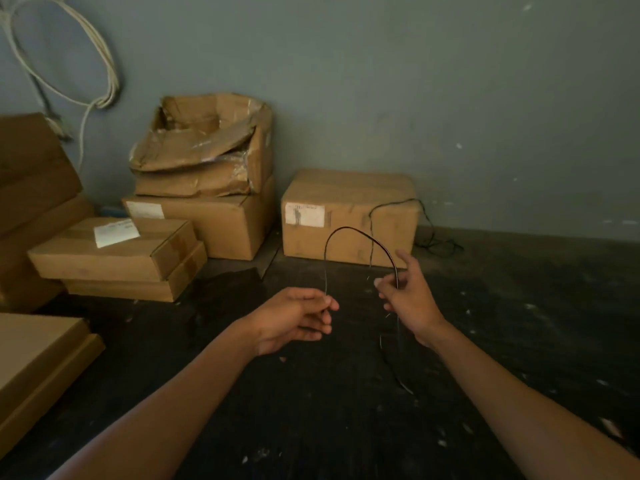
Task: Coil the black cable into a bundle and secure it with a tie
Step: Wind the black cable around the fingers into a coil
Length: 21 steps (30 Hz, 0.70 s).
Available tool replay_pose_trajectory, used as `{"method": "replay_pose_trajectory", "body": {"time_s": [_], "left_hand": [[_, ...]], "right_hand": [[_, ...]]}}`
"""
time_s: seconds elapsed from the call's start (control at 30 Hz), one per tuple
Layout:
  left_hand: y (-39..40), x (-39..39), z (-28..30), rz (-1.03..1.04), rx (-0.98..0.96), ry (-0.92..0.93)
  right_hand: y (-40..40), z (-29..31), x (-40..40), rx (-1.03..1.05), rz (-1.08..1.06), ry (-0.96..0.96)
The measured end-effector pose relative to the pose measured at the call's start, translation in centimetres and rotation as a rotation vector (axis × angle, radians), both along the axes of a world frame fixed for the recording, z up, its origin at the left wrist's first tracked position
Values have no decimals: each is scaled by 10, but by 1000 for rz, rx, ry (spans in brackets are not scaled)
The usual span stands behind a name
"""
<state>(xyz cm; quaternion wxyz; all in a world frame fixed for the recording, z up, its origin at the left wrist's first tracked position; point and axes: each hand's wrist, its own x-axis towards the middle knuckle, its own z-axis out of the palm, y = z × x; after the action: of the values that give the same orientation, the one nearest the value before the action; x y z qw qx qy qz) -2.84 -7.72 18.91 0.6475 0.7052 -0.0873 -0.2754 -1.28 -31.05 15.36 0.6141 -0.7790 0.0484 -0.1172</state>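
The cable [360,233] arches between the left hand [298,317] and right hand [408,292], above the floor [311,410]. Boxes [207,216] stand far left; one box [349,216] stands behind the cable.

Dim grey wall [450,81], dark speckled floor [311,410], stacked cardboard boxes [207,216].

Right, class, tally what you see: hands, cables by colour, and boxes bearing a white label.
hands: 2, the left hand and the right hand
black cable: 1
white cable coil on the wall: 1
labelled boxes: 3
Total: 7
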Motion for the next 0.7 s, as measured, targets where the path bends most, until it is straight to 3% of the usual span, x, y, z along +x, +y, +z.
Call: {"method": "replay_pose_trajectory", "body": {"time_s": [0.3,0.47,0.7], "left_hand": [[-23,-29,59,-107,-121,10],[-29,-42,84,-162,-235,13],[-42,-52,101,-125,-409,-106]], "right_hand": [[-14,71,-18,-217,15,-405],[-10,85,-27,-166,205,-353],[-2,89,-34,-104,129,-365]]}}
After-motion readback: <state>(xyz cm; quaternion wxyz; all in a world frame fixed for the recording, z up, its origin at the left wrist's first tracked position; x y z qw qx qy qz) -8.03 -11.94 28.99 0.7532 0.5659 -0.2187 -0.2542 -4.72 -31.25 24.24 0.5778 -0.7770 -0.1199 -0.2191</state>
